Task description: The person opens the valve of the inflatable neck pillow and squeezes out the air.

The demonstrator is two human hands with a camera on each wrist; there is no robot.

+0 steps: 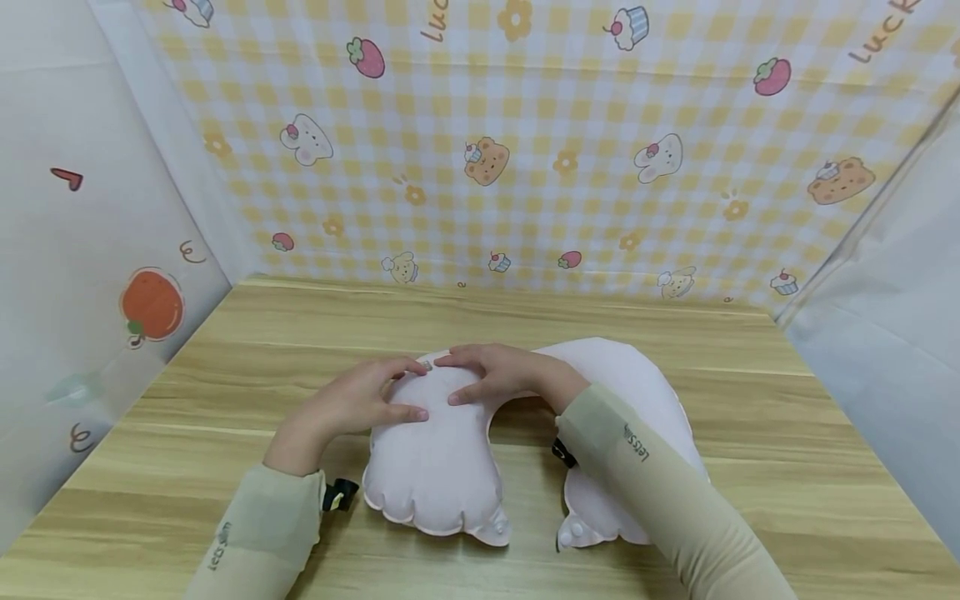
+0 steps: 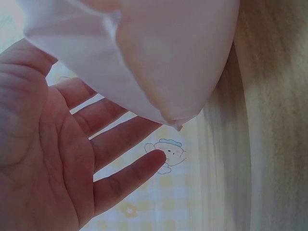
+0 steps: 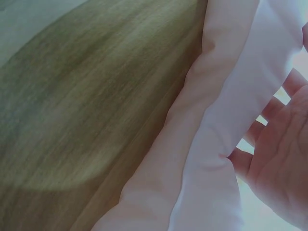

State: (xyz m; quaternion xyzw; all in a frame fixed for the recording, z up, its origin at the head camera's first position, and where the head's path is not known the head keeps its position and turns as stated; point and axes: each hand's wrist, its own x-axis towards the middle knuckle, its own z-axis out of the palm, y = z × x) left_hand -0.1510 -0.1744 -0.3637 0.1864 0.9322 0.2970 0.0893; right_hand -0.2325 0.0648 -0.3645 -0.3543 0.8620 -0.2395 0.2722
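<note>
A pale pink inflatable neck pillow (image 1: 438, 467) lies on the table in a U shape, puffed up, its two ends toward the front. A small clear piece, perhaps a valve (image 1: 428, 365), shows on top of its left arm. My left hand (image 1: 348, 408) rests on the outer left side of that arm, fingers spread; the left wrist view shows its fingers fairly straight beside the pillow's edge. From the right, my right hand (image 1: 502, 372) lies across the same arm, fingertips touching the top near the clear piece. The right forearm hides part of the pillow's right arm.
The wood-grain table (image 1: 247, 358) runs back to a yellow checked cloth wall (image 1: 525, 208). White cloth walls stand at the left (image 1: 67, 250) and right (image 1: 885, 242). Black wrist cameras sit under both sleeves. Snap buttons (image 1: 577, 530) show on the pillow's front ends.
</note>
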